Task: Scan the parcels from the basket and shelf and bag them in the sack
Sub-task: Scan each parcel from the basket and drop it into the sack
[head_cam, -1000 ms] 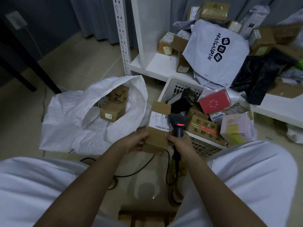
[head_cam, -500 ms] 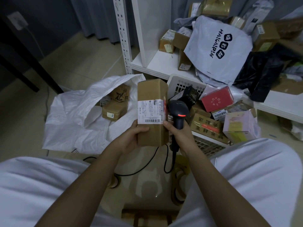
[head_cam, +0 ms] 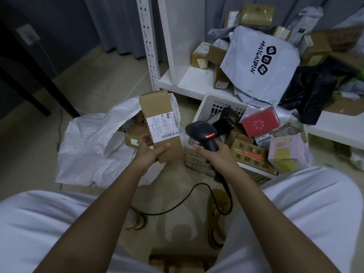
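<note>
The left hand (head_cam: 149,152) holds a tall cardboard box (head_cam: 160,123) by its lower end, thumb across the front, fingers curled round the left side. The box stands nearly upright, tilted slightly to eleven o'clock, its white shipping label (head_cam: 164,126) facing the camera. It hangs in front of the open mouth of the white sack (head_cam: 92,146), which lies on the floor at nine o'clock from the box; more brown boxes (head_cam: 133,137) show inside the sack.

The right hand (head_cam: 214,154) grips the handle of a black scanner (head_cam: 202,134), just beside the box at its three o'clock, a red light glowing on the head. Its cable (head_cam: 177,201) loops down across the floor.

Behind the scanner, at two o'clock, sits a white basket (head_cam: 214,104) piled with parcels, among them a red box (head_cam: 260,122) and a pale pink box (head_cam: 287,152). Beyond it, at twelve to one o'clock, a white shelf (head_cam: 193,81) carries cardboard boxes and a grey mailer bag (head_cam: 262,64).
</note>
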